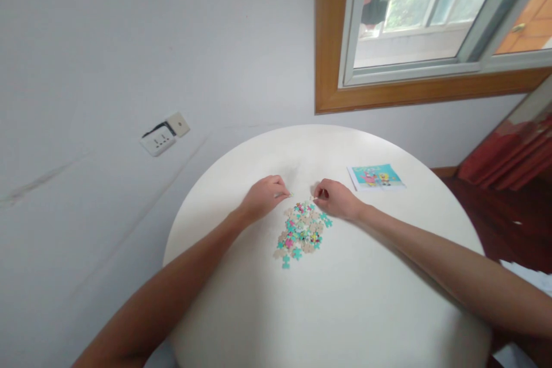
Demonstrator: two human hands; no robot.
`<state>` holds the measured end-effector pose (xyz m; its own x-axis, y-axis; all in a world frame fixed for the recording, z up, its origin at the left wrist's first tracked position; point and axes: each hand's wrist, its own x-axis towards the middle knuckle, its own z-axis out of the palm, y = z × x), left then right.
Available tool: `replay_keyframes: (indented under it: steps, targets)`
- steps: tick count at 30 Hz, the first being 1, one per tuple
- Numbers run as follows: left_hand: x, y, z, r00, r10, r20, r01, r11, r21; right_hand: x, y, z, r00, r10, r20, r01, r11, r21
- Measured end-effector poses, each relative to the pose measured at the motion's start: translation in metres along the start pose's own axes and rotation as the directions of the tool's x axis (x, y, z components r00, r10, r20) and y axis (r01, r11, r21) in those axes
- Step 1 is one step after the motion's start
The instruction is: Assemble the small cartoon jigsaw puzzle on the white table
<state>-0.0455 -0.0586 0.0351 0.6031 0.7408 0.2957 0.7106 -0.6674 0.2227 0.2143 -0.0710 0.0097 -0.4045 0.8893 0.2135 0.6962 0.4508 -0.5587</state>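
Observation:
A loose heap of jigsaw puzzle pieces (302, 229) lies in the middle of the round white table (371, 299), some teal, pink or yellow side up, others plain beige backs. At the heap's far left edge, my left hand (265, 195) is closed in a pinch, with a small pale puzzle piece (291, 194) at its fingertips. Across from it, my right hand (336, 198) has thumb and forefinger curled together at the heap's far right edge. A small beige puzzle piece seems to show at those fingertips, partly hidden by the fingers.
A picture card (377, 177) with cartoon figures lies flat at the table's far right. Behind the table is a white wall with a socket (158, 140) and a wood-framed window (328, 95). A red curtain (509, 149) hangs at the right.

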Motion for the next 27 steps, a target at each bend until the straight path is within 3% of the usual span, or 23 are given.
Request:
replay_keyframes:
  steps: [4, 7, 9, 12, 17, 21, 27]
  targets:
    - [-0.011, -0.008, -0.013, 0.996, -0.020, 0.084, 0.015, 0.998, 0.058, 0.000, 0.003, -0.003, 0.999, -0.015, -0.037, 0.016, 0.999, 0.041]
    - [-0.014, -0.008, -0.019, 0.985, 0.002, 0.171, -0.012, 0.998, 0.061, -0.002, 0.007, -0.007, 0.993, -0.060, -0.101, 0.054, 0.997, -0.053]
    - [-0.014, -0.004, -0.021, 0.978, 0.015, 0.208, -0.030, 0.997, 0.067, -0.003, 0.008, -0.011, 0.993, -0.096, -0.061, 0.090, 0.991, -0.100]
    - [-0.014, 0.002, -0.022, 0.981, 0.024, 0.191, -0.036, 0.998, 0.059, -0.004, 0.009, -0.014, 0.990, -0.140, 0.011, 0.141, 0.985, -0.102]
    - [-0.016, 0.011, -0.012, 0.974, 0.057, 0.220, -0.050, 0.998, -0.040, -0.006, 0.005, -0.012, 0.988, -0.156, -0.008, 0.156, 0.988, -0.015]
    - [-0.015, 0.013, -0.007, 0.966, 0.086, 0.245, -0.061, 0.992, -0.108, -0.008, -0.001, -0.006, 0.962, -0.261, 0.078, 0.255, 0.963, 0.084]
    - [-0.012, 0.011, -0.007, 0.984, 0.090, 0.153, -0.071, 0.990, -0.122, -0.007, -0.003, -0.004, 0.963, -0.244, 0.110, 0.240, 0.969, 0.052]
